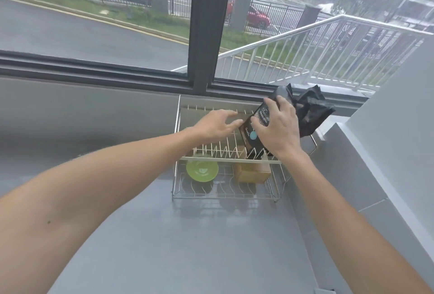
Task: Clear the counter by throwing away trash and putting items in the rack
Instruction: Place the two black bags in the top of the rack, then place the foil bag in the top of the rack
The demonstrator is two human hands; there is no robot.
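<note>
A two-tier wire dish rack (225, 159) stands on the grey counter (178, 242) below the window. My right hand (276, 127) is shut on a black printed pouch (254, 129) that stands tilted on the rack's upper tier. My left hand (217, 124) hovers over the upper tier just left of the pouch, fingers apart, holding nothing. On the lower tier lie a green saucer (202, 170) and a brown wooden box (252, 173).
A crumpled black bag (310, 110) sits behind the rack at the right, by the window sill. A grey stepped wall (366, 153) rises right of the rack. The window frame (206, 35) runs along the back of the counter.
</note>
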